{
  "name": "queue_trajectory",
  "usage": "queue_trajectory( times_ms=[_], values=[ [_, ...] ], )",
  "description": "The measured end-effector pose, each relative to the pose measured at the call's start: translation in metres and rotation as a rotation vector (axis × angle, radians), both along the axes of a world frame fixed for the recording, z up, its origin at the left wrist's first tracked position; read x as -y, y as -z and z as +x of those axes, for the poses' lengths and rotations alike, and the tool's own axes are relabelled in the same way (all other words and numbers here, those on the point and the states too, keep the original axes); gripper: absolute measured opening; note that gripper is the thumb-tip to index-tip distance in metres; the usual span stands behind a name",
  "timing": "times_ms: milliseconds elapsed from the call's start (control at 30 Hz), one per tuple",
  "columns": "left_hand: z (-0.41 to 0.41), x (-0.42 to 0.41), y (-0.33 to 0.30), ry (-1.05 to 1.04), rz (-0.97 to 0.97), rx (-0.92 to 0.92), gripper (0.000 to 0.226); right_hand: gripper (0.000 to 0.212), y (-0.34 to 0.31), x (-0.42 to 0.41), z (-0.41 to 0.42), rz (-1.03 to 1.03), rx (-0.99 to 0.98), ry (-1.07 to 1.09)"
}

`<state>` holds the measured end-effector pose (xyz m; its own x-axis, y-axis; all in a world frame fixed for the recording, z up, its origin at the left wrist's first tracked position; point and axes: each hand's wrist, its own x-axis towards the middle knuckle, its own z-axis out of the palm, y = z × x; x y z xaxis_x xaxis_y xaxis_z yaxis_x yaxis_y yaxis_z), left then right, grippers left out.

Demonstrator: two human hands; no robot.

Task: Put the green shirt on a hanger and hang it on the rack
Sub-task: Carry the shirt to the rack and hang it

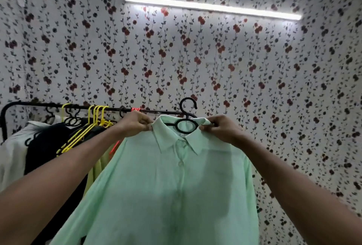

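The pale green shirt (176,186) hangs buttoned on a black plastic hanger (186,121), whose hook rises above the collar, level with the black rack rail (156,111) and free of it. My left hand (135,122) pinches the collar's left side. My right hand (221,127) pinches its right side. The hanger's shoulders are hidden inside the shirt.
On the rail's left part hang several yellow hangers (94,125), black garments (49,147), a white garment (11,156) and an orange-red clip (135,109). A flowered wall stands close behind, with a tube light (211,7) high up.
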<state>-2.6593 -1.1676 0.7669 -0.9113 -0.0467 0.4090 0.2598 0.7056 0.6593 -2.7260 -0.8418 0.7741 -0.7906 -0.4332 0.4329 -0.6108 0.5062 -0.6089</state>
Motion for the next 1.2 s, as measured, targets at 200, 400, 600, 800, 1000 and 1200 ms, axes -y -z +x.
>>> queue_trajectory(
  times_ms=[200, 400, 600, 800, 1000, 1200],
  values=[
    [-0.124, 0.009, -0.010, -0.063, -0.044, 0.008, 0.012, 0.009, -0.014, 0.021, -0.118, 0.027, -0.062, 0.041],
    [-0.200, 0.017, 0.007, -0.069, -0.075, 0.021, 0.013, 0.008, 0.002, 0.033, -0.187, 0.007, -0.100, 0.111],
    [-0.250, 0.019, 0.014, -0.090, -0.277, -0.069, 0.059, 0.012, 0.041, 0.045, -0.218, 0.044, -0.053, 0.219],
    [-0.285, 0.036, 0.030, -0.186, -0.546, 0.071, 0.082, 0.009, 0.088, 0.097, -0.234, 0.172, -0.066, 0.309],
    [-0.292, 0.045, 0.038, -0.174, -0.462, 0.007, 0.078, 0.012, 0.103, 0.145, -0.257, 0.227, -0.023, 0.423],
    [-0.290, 0.045, 0.037, -0.151, -0.422, -0.001, 0.085, 0.012, 0.079, 0.179, -0.275, 0.130, -0.085, 0.498]
  ],
)
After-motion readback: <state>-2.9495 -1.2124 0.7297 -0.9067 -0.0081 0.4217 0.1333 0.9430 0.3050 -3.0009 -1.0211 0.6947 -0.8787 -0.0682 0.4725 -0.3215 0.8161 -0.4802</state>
